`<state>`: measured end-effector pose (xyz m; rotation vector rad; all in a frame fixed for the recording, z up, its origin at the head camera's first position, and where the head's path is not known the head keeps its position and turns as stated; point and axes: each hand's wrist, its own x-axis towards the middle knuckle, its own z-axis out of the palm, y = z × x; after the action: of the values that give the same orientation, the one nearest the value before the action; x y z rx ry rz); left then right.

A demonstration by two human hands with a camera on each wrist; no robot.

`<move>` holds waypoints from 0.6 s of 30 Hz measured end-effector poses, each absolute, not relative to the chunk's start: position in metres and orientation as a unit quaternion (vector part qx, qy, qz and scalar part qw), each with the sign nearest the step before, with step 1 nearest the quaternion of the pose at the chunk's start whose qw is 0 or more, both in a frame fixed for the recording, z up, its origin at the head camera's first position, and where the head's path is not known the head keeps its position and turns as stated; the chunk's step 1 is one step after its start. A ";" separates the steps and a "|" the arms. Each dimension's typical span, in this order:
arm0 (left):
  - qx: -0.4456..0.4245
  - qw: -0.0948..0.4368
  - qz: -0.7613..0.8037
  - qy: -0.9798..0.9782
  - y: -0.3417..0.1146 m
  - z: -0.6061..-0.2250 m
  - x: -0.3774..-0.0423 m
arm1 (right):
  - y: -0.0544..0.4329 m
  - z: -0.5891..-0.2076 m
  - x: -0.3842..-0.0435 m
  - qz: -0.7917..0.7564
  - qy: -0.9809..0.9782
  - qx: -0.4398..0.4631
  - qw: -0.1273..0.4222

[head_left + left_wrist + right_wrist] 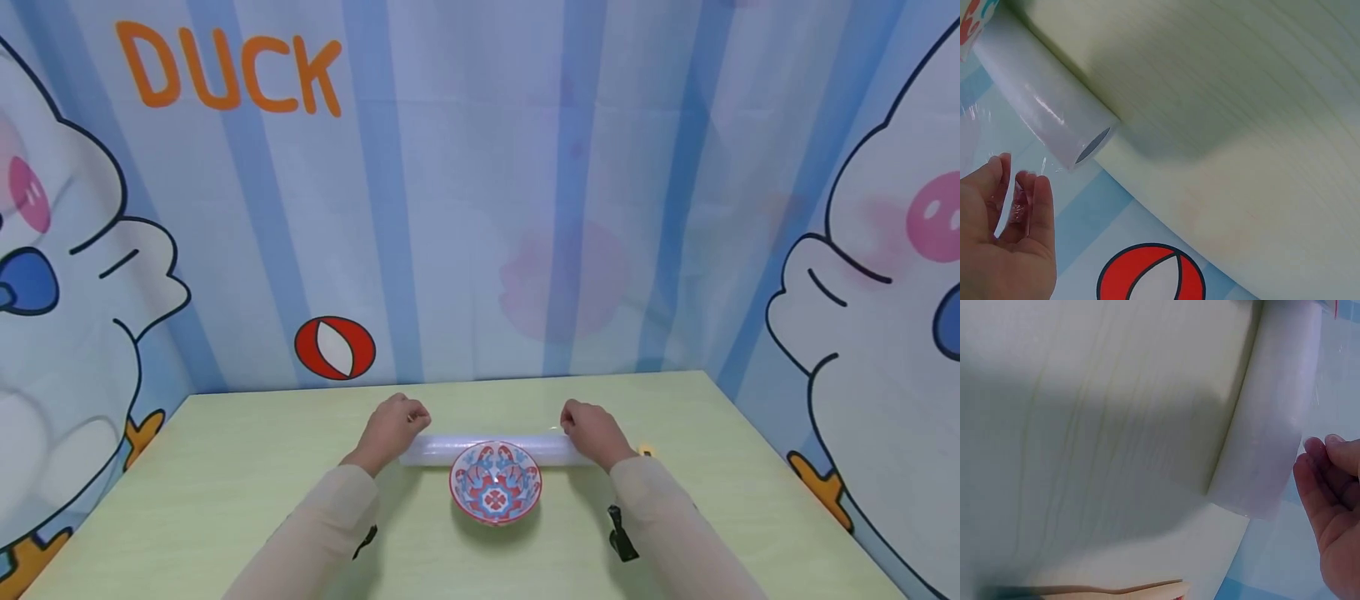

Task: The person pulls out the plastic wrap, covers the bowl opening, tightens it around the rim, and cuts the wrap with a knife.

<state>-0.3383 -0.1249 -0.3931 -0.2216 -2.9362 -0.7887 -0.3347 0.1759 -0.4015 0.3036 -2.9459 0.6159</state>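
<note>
A roll of clear plastic wrap (431, 451) lies crosswise on the table, behind a bowl (495, 492) with a red and blue pattern. At the roll's left end, my left hand (390, 429) pinches the thin edge of the film. In the left wrist view, shiny film (1019, 209) shows at the fingers, and the roll's hollow end (1094, 146) faces the camera. My right hand (597, 433) is at the roll's other end, thumb and fingertips brought together on the film. That film is nearly invisible in the right wrist view, beside the roll (1266, 425).
The pale table (247, 467) ends at a striped curtain (465, 208) with cartoon figures. A wooden piece (1116, 592) lies at the bottom of the right wrist view, partly cut off. Black straps (621, 535) hang below both sleeves.
</note>
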 end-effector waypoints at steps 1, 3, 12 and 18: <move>-0.073 0.046 -0.261 -0.962 -0.125 -0.393 -0.339 | 0.176 -0.401 -0.335 0.203 -0.972 0.100 0.056; -0.073 0.042 -0.267 -0.960 -0.126 -0.393 -0.340 | 0.176 -0.400 -0.335 0.206 -0.972 0.102 0.052; -0.071 0.036 -0.278 -0.957 -0.129 -0.393 -0.339 | 0.177 -0.394 -0.332 0.232 -0.969 0.086 0.016; -0.076 0.043 -0.275 -0.957 -0.129 -0.387 -0.338 | 0.178 -0.387 -0.331 0.240 -0.968 0.078 0.003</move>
<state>-0.3381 -0.1293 -0.3865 -0.2339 -2.9284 -0.8426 -0.3315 0.1783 -0.3872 0.2442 -3.0353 0.7517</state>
